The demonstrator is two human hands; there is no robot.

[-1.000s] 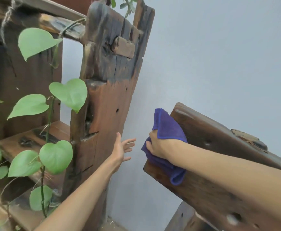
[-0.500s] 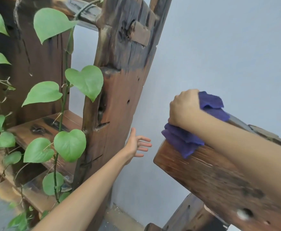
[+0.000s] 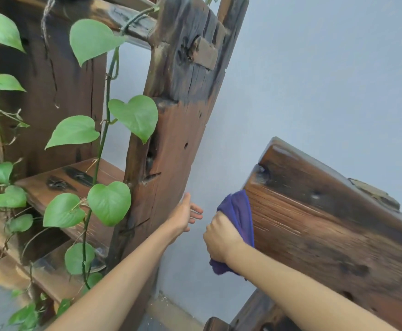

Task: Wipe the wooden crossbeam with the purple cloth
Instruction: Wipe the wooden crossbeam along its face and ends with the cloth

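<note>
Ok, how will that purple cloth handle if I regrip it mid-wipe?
Likely floppy: the purple cloth bunches and drapes around the right hand against the wooden crossbeam. Probably light, since one hand holds it. Its loose lower end may dangle.

Found no readable text, labels, brands, numbers or signs anywhere in view.
</note>
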